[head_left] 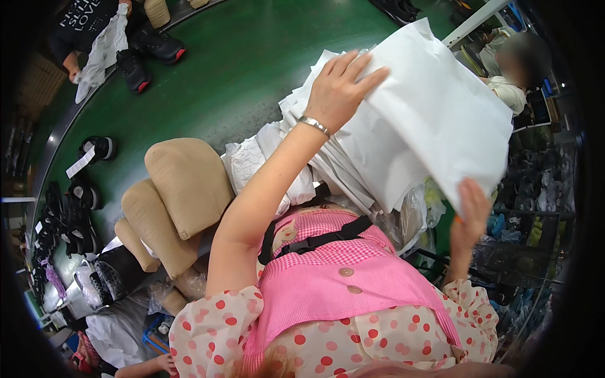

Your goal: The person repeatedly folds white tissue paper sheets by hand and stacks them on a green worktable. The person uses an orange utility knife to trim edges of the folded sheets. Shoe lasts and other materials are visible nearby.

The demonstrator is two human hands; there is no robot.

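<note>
A large white sheet of tissue paper [435,107] is hanging raised in front of the person, above a loose pile of white paper sheets [328,157] that is lying at the edge of the green conveyor belt [233,69]. The sheet is looking thin, smooth and plain, with one sharp corner pointing up and a few soft folds running across it.

Tan moulded pulp inserts [183,189], rounded and stacked in an overlapping row, are sitting left of the pile. A black shoe with a white paper tag [94,151] is lying on the belt farther left, and a row of black shoes [69,220] is curving along the left rim. At the top left another person in a dark top is holding crumpled white paper [101,50] beside black shoes with red soles [151,50]. Clear plastic bags [413,214] are bunching under the raised sheet.

The left hand [340,88] is lying flat against the sheet's upper left edge, its fingers [362,72] stretched out and slightly spread, a silver bracelet at the wrist. The right hand [471,217] is gripping the sheet's lower right corner; its fingers are curling closed around the paper edge, though how they pinch it I cannot tell exactly.
</note>
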